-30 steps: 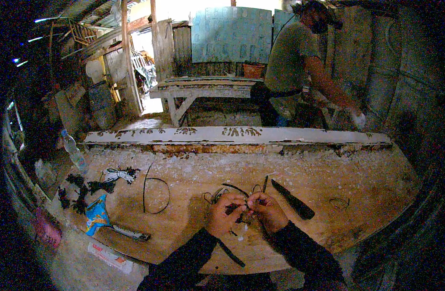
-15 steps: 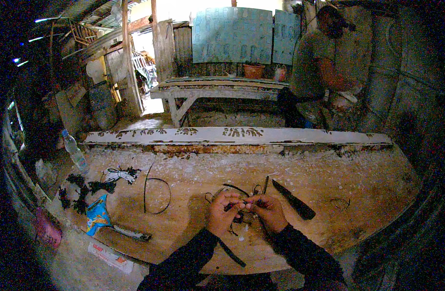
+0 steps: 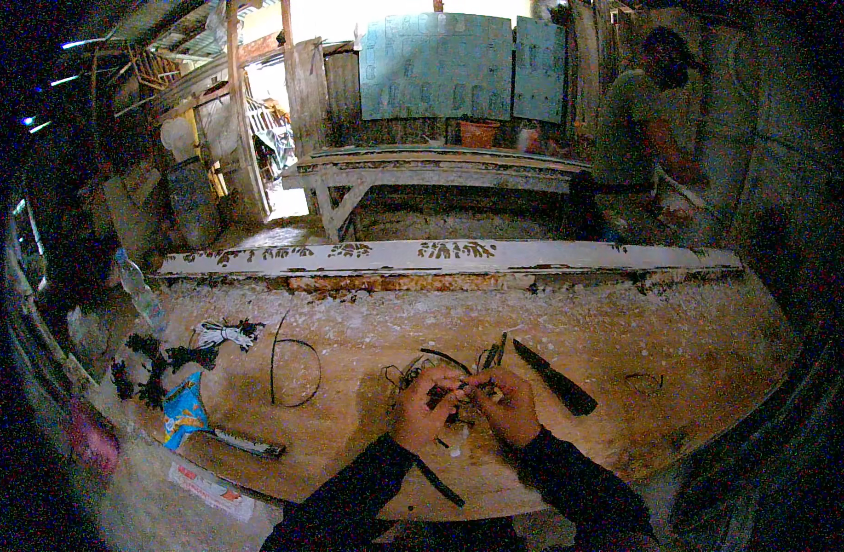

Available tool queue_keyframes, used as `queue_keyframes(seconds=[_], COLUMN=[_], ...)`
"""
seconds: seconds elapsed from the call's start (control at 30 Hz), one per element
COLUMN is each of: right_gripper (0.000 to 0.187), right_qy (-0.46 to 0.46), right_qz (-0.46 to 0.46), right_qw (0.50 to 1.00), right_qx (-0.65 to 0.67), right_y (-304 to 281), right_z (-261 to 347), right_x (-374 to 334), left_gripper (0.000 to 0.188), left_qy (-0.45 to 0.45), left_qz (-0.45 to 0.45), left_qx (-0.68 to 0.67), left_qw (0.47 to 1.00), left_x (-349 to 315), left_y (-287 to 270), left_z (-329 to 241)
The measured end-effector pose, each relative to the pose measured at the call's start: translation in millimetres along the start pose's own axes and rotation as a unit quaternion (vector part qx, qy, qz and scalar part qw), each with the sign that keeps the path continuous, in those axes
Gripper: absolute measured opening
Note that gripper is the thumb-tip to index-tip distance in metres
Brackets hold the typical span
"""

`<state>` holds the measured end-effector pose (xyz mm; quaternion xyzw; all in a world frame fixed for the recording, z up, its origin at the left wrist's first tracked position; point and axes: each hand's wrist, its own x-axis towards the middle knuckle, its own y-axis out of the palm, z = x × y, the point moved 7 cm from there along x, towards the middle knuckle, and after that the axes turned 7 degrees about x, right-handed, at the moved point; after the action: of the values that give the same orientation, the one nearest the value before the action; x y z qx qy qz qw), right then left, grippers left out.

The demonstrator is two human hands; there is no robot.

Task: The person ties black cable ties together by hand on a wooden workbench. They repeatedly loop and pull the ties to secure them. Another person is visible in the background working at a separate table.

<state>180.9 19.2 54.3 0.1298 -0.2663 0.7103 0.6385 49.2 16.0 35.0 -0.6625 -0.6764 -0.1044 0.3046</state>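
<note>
Over the near middle of the wooden table (image 3: 422, 317), my left hand (image 3: 424, 407) and my right hand (image 3: 508, 410) meet with fingertips pinched together. Both grip a thin dark strip, mostly covered by my fingers. A tangle of thin dark strips (image 3: 405, 372) shows behind and below my hands. One loose black strip (image 3: 438, 483) runs from beneath my left wrist toward the table's front edge. Right of my right hand lies a dark, wedge-shaped flat blade-like piece (image 3: 556, 379), touched by neither hand.
On the left lie a curved dark strip (image 3: 320, 368), a white cord bundle (image 3: 224, 333), black clumps (image 3: 149, 373), a blue packet (image 3: 184, 410) and a plastic bottle (image 3: 138, 287). A long white board (image 3: 551, 261) edges the far side. Another person (image 3: 629, 138) stands beyond, right.
The other person has shifted to the right and bent the head lower. My hands stay nearly in place, with the fingers slightly rearranged around the strip.
</note>
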Motion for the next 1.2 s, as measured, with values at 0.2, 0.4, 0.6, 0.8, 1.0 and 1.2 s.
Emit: queue_keyframes(seconds=[0.2, 0.4, 0.6, 0.8, 1.0, 1.2], right_gripper=[0.011, 0.009, 0.008, 0.005, 0.003, 0.005], right_qy=[-0.031, 0.06, 0.132, 0.16, 0.222, 0.225], right_qz=[0.015, 0.075, 0.125, 0.136, 0.127, 0.1], right_qw=[0.999, 0.993, 0.962, 0.952, 0.909, 0.898], right_qx=[-0.041, 0.072, 0.202, 0.225, 0.329, 0.364], right_y=[0.6, 11.0, 21.3, 21.6, 24.6, 24.3], right_z=[4.3, -16.9, -33.9, -38.9, -37.5, -22.7], right_x=[-0.1, -2.3, -5.1, -5.6, -7.2, -6.9], left_gripper=[0.026, 0.025, 0.023, 0.021, 0.016, 0.011], left_qy=[0.087, 0.066, 0.04, 0.045, -0.031, -0.015], left_qz=[-0.052, -0.052, -0.032, -0.042, -0.039, -0.072], left_qx=[0.086, 0.091, 0.08, 0.076, 0.035, 0.0], left_qw=[0.991, 0.992, 0.996, 0.995, 0.998, 0.997], left_x=[0.6, -0.3, 1.6, 0.7, -1.3, 1.1], left_y=[-2.7, -4.6, -3.5, -0.9, -0.7, -6.1], left_z=[-8.7, -10.0, -7.7, -5.7, -1.8, -3.9])
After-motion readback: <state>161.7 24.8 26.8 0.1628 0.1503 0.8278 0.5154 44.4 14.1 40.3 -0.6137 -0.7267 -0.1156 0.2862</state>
